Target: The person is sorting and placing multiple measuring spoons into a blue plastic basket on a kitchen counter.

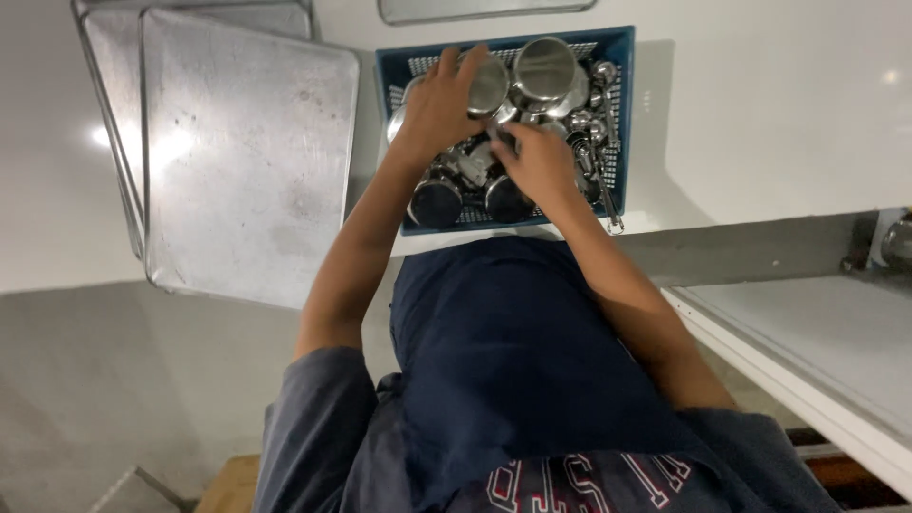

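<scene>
A blue perforated plastic basket (pixel 619 57) sits on a white counter and holds several shiny steel cups and utensils. My left hand (pixel 435 106) reaches in from the left and grips a steel cup (pixel 488 85) at the basket's upper middle. A larger steel cup (pixel 543 68) stands just to its right. My right hand (pixel 543 163) is lower in the basket, fingers curled down among the cups; what it holds is hidden. Two more cups (pixel 437 201) lie at the basket's near edge.
Large metal baking trays (pixel 247 152) lie stacked to the left of the basket. Long steel spoons (pixel 608 180) rest along the basket's right side. Another tray edge (pixel 475 9) shows at the top. A white ledge (pixel 817 342) runs along the lower right.
</scene>
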